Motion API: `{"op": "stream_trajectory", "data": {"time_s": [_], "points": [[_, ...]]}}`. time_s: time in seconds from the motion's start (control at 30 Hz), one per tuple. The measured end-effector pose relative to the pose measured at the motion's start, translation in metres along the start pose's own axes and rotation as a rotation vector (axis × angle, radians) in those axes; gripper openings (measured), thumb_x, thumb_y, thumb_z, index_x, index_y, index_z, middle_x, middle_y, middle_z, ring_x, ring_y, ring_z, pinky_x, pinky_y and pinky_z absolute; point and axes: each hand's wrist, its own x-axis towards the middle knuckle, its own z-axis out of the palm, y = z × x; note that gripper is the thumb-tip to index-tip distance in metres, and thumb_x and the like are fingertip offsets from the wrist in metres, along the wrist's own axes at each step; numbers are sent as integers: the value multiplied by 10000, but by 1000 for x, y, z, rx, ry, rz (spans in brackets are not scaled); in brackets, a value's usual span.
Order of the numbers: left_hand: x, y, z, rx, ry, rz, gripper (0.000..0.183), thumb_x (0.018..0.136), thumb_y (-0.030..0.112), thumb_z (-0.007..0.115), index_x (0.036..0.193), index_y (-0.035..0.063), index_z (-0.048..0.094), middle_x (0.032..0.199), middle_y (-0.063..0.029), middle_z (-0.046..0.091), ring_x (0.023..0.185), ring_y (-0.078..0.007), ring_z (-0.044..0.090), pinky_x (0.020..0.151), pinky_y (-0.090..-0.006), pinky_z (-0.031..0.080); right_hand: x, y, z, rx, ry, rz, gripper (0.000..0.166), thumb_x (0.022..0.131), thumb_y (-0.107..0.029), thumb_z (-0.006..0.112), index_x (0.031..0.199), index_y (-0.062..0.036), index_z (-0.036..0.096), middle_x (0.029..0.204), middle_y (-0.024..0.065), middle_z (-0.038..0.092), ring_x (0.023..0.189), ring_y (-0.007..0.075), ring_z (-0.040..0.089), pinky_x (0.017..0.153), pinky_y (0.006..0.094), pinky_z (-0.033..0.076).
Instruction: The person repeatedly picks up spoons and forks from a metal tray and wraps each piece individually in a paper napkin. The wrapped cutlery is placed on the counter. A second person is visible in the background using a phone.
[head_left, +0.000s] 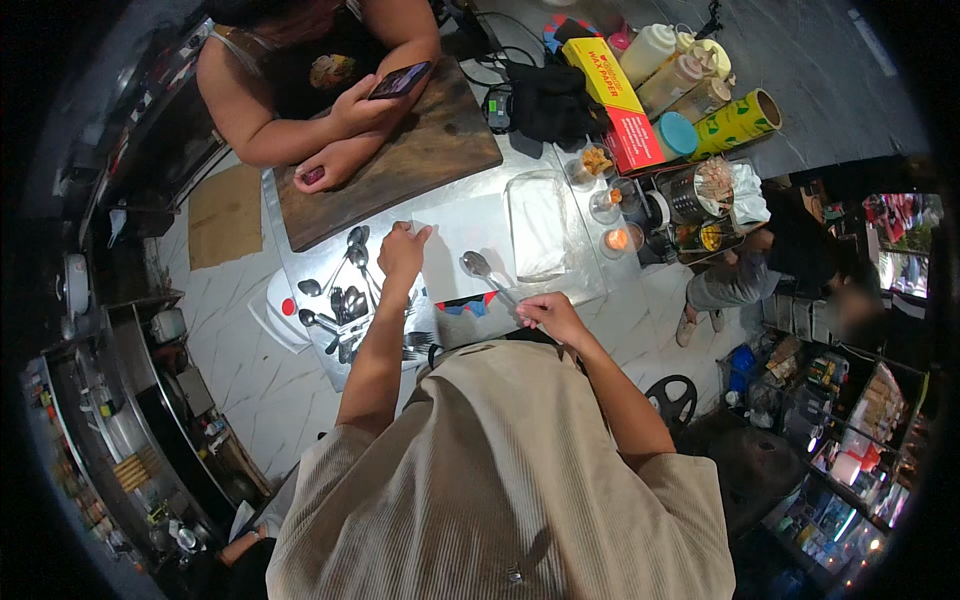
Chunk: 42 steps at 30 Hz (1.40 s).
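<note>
My right hand (553, 316) grips a metal spoon (475, 262) by the end of its handle. The spoon's bowl is over a white paper sheet (461, 232) on the steel table. At the sheet's left edge is my left hand (403, 253), fingers curled and thumb out toward the paper; whether it pinches the edge is hidden. Loose spoons and forks (349, 300) are piled on the table left of my left forearm. A clear plastic tray (510, 214) with folded white paper (541, 236) inside stands right of the sheet.
Across the table a person (352, 112) leans on a wooden board (450, 127), holding a phone (400, 80). Three clear cups with orange bits, one a cup (622, 238), stand at right. Beyond are a wax paper box (615, 105) and squeeze bottles (649, 52). Another person (731, 285) is at right.
</note>
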Motion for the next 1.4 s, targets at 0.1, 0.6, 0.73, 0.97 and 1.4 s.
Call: {"op": "stream_trajectory", "data": {"time_s": [0.1, 0.6, 0.73, 0.97, 1.4], "points": [[13, -3, 5, -181, -40, -9, 357, 829, 323, 809, 1061, 59, 745, 1020, -122, 764, 979, -311, 723, 837, -411, 555, 5, -3, 4, -5, 8, -10, 194, 978, -154, 682, 911, 19, 740, 722, 19, 660, 635, 85, 580, 605, 257, 495], [18, 3, -19, -178, 0, 480, 233, 881, 202, 742, 999, 2, 740, 962, -156, 701, 870, -303, 665, 783, -409, 524, 61, 12, 34, 20, 17, 14, 209, 918, -155, 741, 856, 45, 738, 647, 34, 660, 526, 90, 583, 492, 264, 463], [-8, 12, -23, -141, -45, 562, 193, 867, 177, 748, 971, 14, 753, 1000, -149, 720, 912, -307, 648, 833, -394, 510, 65, 17, 37, 19, 0, 41, 215, 913, -153, 741, 820, 41, 729, 637, 42, 656, 511, 94, 576, 485, 268, 462], [-60, 8, -10, 52, -14, 787, 108, 823, 130, 739, 920, 87, 761, 915, -55, 685, 933, -295, 625, 799, -418, 502, 56, 13, 47, 127, 20, 58, 210, 916, -151, 744, 838, 43, 732, 643, 49, 652, 531, 97, 582, 496, 267, 467], [-46, 6, 7, 31, -130, 843, 237, 814, 223, 790, 968, 51, 737, 984, -98, 658, 963, -310, 615, 831, -444, 497, 49, 18, 57, 113, 161, 40, 194, 916, -145, 760, 904, 46, 725, 705, 62, 690, 564, 104, 625, 514, 257, 515]]}}
